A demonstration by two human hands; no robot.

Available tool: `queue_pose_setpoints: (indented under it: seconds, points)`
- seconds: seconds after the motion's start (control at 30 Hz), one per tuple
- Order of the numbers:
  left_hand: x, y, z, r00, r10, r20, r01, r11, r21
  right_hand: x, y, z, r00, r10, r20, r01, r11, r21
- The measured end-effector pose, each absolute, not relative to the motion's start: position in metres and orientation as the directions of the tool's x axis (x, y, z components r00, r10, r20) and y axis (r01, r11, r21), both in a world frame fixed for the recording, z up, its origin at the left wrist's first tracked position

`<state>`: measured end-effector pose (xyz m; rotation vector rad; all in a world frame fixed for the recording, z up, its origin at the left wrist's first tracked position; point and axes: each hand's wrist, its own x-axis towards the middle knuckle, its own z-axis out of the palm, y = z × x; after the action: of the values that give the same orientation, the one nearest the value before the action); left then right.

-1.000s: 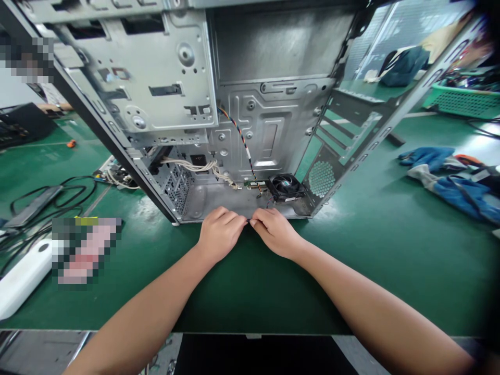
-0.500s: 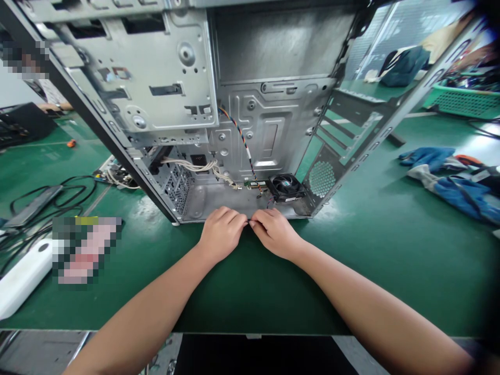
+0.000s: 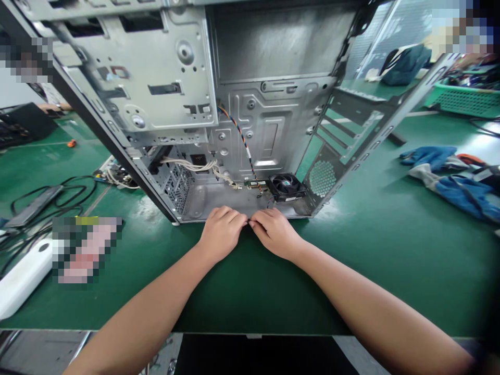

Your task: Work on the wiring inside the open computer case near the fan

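Observation:
An open metal computer case (image 3: 250,104) stands on the green table (image 3: 375,250). Inside it, near the bottom, sit a black cooler fan (image 3: 286,186), a striped cable (image 3: 244,148) and a bundle of pale wires (image 3: 199,167). My left hand (image 3: 221,233) and my right hand (image 3: 274,232) rest side by side at the case's near bottom edge. Both have curled fingers, and their fingertips meet in a pinch on something small and dark that I cannot make out.
Black cables (image 3: 47,200) and a white device (image 3: 21,278) lie at the left. Blue cloth (image 3: 449,174) lies at the right, with a green basket (image 3: 461,99) behind it. A dark bag (image 3: 404,65) rests on the far table.

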<state>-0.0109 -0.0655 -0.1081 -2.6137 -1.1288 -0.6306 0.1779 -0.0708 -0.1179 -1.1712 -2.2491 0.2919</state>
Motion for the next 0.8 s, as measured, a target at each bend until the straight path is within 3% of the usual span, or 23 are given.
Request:
queue_pose_setpoints:
  seconds: [0.6,0.8]
  points:
    - [-0.0104,-0.0675,-0.1050,0.603,0.656,0.454,0.736,-0.677,0.001,0.1774,-0.0714,-0.1172,-0.454,0.799,0.394,0.679,0.597,-0.427]
    - [-0.0099,-0.0666,-0.1078,0.574,0.718,0.394,0.743,-0.659,0.120,0.1782,-0.0709,-0.1191,-0.457,0.796,0.398,0.673,0.602,-0.431]
